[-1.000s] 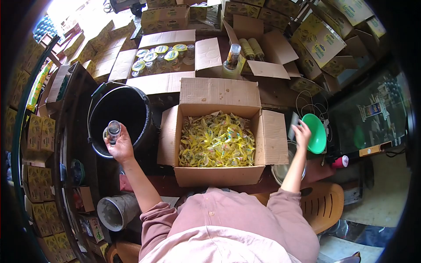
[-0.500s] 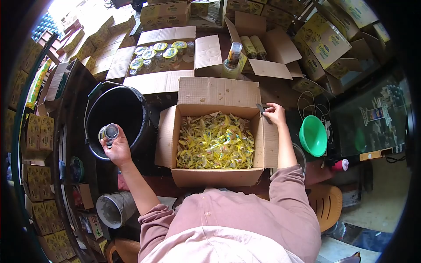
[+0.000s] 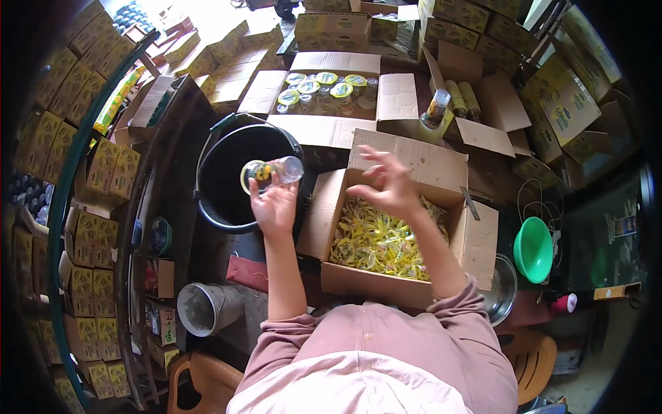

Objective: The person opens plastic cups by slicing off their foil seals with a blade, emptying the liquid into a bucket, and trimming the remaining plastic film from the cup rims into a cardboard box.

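My left hand [image 3: 277,208] is wrapped round a clear plastic jar [image 3: 265,172] with a dark and yellow label, tilted on its side above the black bucket [image 3: 222,219]. My right hand [image 3: 392,188] is raised over an open cardboard box [image 3: 387,281], holding nothing, fingers apart and bent. Many small yellow-and-clear wrapped packets [image 3: 365,241] fill the box. A dark flat blade-like strip [image 3: 470,204] lies on the box's right flap, away from my hand.
Behind stands an open carton [image 3: 321,131] of jars with yellow-and-white lids [image 3: 342,90]. Another jar stack [image 3: 434,114] stands beside a carton of stacked cups [image 3: 462,100]. To the right are a green bowl [image 3: 533,250] and a steel bowl [image 3: 502,290]; a grey bucket [image 3: 210,308] sits lower left.
My right hand has let go of the dark strip, leaving it on the flap, and moved left over the box. The jar in my left hand has turned sideways. The view has shifted left.
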Available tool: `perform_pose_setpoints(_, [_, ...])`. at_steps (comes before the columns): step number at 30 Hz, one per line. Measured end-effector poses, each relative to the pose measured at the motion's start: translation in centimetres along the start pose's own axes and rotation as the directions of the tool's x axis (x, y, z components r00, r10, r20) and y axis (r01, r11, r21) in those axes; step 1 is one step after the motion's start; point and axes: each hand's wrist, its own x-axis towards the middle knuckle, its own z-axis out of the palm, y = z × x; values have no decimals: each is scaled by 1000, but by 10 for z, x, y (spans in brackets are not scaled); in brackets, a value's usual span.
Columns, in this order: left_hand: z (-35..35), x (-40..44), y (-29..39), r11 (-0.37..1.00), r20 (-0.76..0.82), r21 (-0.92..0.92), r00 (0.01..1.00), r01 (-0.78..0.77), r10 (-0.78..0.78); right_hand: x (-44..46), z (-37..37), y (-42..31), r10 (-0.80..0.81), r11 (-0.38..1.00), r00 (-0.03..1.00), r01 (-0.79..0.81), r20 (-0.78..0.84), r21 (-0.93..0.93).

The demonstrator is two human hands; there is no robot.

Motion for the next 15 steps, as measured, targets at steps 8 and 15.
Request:
perform_pose_setpoints(8, [-14, -14, 3, 990, 18, 90, 994, 104, -106, 44, 93, -23, -263, 961, 958, 251, 110, 115])
perform_pose_setpoints(15, [-1, -77, 28, 584, 79, 763, 856, 277, -510, 38, 79, -20, -228, 972, 965, 233, 131, -28])
